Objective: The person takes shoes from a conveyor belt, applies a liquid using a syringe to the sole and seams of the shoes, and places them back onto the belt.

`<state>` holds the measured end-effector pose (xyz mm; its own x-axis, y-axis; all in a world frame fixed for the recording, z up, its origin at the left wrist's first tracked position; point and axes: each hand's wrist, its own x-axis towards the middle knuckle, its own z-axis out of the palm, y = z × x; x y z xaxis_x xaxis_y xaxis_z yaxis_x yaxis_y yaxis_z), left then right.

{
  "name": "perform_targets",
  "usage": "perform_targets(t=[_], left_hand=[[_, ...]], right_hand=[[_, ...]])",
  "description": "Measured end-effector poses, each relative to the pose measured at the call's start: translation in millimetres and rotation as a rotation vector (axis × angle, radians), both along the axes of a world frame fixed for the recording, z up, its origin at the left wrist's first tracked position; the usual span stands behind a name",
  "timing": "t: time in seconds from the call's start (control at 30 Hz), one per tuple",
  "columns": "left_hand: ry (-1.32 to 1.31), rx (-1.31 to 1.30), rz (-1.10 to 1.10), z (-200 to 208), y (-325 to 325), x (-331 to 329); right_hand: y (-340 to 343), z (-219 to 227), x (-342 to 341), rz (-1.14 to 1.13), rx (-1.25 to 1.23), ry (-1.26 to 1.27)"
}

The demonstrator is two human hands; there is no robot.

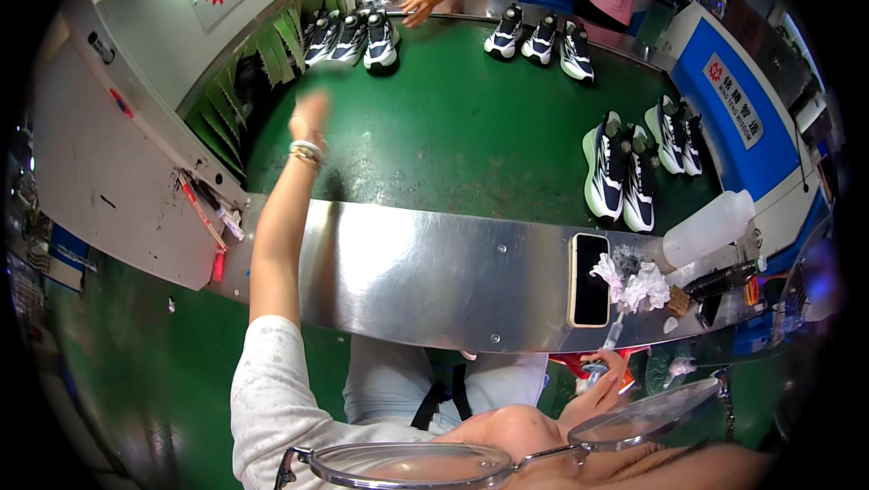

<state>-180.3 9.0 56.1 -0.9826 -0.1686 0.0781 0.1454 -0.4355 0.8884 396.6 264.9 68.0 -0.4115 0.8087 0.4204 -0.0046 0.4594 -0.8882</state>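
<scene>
From afar I see the right hand [605,376] holding a syringe [614,335] at the metal table's [434,264] near edge, while the left hand [311,117], its grip too blurred to tell, hangs near a sneaker [381,48] that a hasty sweep could topple.

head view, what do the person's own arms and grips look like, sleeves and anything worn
The left arm has a short, pale grey-white sleeve with darker patches, and whitish and gold-toned bracelets at the wrist. The left grip is ungloved but blurred. The right grip is ungloved too; no right sleeve shows.
</scene>
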Motion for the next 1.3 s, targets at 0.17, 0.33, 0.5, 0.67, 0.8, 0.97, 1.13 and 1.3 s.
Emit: perform_targets(t=[0.17, 0.33, 0.5, 0.67, 0.8, 0.97, 1.13, 1.3], left_hand=[[-0.208, -0.174, -0.725, -29.5, 144.0, 63.6], [-0.437, -0.305, -1.262, -55.5, 288.2, 151.0], [-0.759, -0.269, -1.547, -55.0, 412.8, 229.5], [-0.846, -0.019, -1.228, -53.4, 447.7, 265.5], [-0.642, -0.191, -1.237, -53.8, 453.4, 188.9], [-0.582, -0.036, -1.251, 1.7, 364.7, 209.0], [-0.607, -0.3, -1.004, -37.8, 60.1, 285.2], [-0.803, -0.696, -0.486, -64.1, -142.0, 422.6]], right_hand=[[62.0, -19.4, -12.0, 0.05, -0.061, -0.013], [96.4, -24.2, -18.1, 0.07, -0.078, 0.107], [105.4, -21.9, 2.3, 0.041, 0.015, 0.062], [107.4, -21.4, 30.5, 0.016, -0.051, 0.067], [99.2, -10.2, 24.3, 0.036, -0.009, 0.128], [96.3, -2.4, 42.9, 0.038, -0.072, 0.22], [98.2, -18.7, 29.8, 0.092, -0.13, 0.235], [107.3, -25.1, -6.4, 0.178, -0.067, 0.175]])
